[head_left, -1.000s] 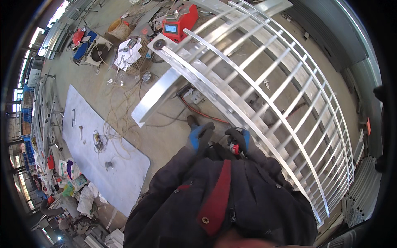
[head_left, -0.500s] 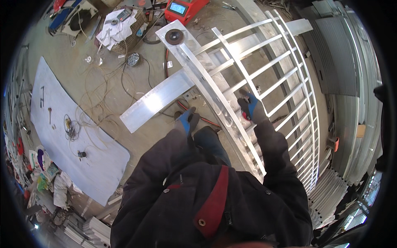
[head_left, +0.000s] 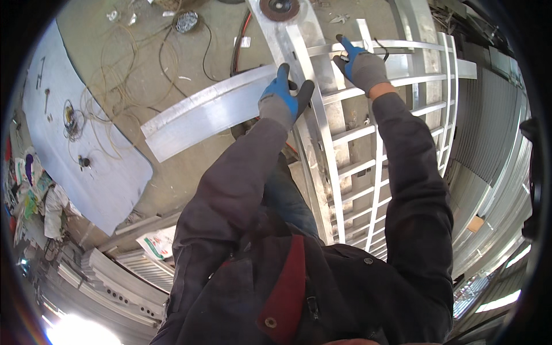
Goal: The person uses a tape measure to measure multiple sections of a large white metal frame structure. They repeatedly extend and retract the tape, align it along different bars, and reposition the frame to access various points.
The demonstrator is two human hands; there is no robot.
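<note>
My left hand (head_left: 280, 103), in a blue and grey glove, is at the near left side of a pale metal frame with crossbars (head_left: 376, 172). Its fingers are spread, with the thumb lying across the frame's long side rail (head_left: 323, 123). My right hand (head_left: 367, 68), gloved alike, is over the frame's far crossbar; its index finger points up and left, thumb apart. Whether that hand touches the bar is hard to tell. The frame lies across a long metal beam (head_left: 269, 40) and wide flat metal bars (head_left: 213, 118). A round abrasive disc (head_left: 280, 7) rests on the beam's far end.
Left on the floor lies a pale blue sheet (head_left: 103, 167) with small tools and wire. Thin hoses and cables (head_left: 135, 80) loop beside it, near a foil-like round dish (head_left: 186, 22). Stacked metal profiles (head_left: 489, 126) line the right side; more metal lengths (head_left: 109, 279) lie at lower left.
Both hands have moved forward, away from my body: the left from beside my knee to the side rail, the right toward the frame's far end. The view has shifted, and the frame appears turned.
</note>
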